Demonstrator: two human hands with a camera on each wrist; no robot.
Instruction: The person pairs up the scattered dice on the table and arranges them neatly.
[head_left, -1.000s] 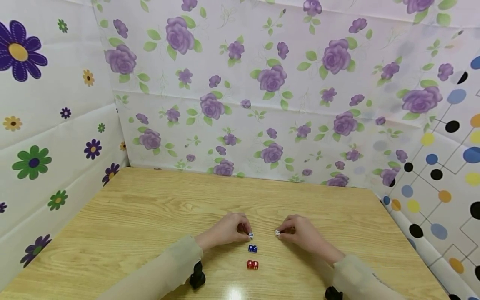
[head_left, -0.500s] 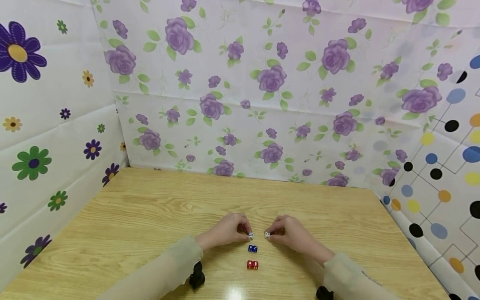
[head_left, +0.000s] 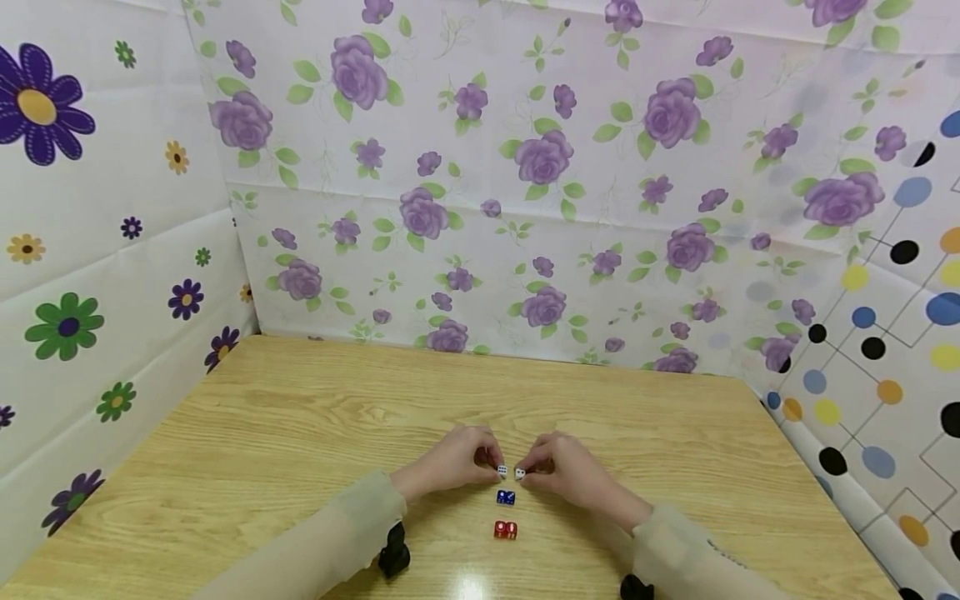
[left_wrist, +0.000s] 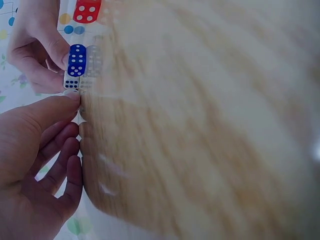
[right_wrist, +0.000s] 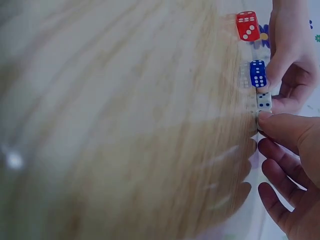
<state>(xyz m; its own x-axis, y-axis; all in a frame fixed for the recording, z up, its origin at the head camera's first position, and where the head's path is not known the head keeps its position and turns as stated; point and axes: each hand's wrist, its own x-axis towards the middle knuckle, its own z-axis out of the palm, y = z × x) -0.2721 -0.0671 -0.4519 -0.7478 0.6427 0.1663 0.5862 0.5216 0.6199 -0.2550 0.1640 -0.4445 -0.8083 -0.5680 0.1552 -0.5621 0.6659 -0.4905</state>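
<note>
In the head view my left hand [head_left: 459, 457] pinches a white die [head_left: 502, 471] between thumb and fingertips, low at the table. Facing it, my right hand [head_left: 568, 472] pinches a second white die [head_left: 520, 473], a narrow gap between the two. A pair of blue dice [head_left: 506, 497] sits side by side just nearer to me, and a pair of red dice [head_left: 506, 530] nearer still. The left wrist view shows a blue die [left_wrist: 77, 60] in front of a white one [left_wrist: 71, 83]. In each wrist view that wrist's own thumb covers most of the die it holds.
The wood-grain table [head_left: 337, 400] is glossy and mirrors the dice. A rose-patterned cloth [head_left: 480, 208] hangs behind it, with a flowered cloth [head_left: 135, 275] on the left and a dotted one [head_left: 885, 358] on the right. Black straps with small devices sit on both wrists.
My right hand has slid left with its white die, close to the other white die. My left hand, the blue dice and the red dice have stayed where they were.
</note>
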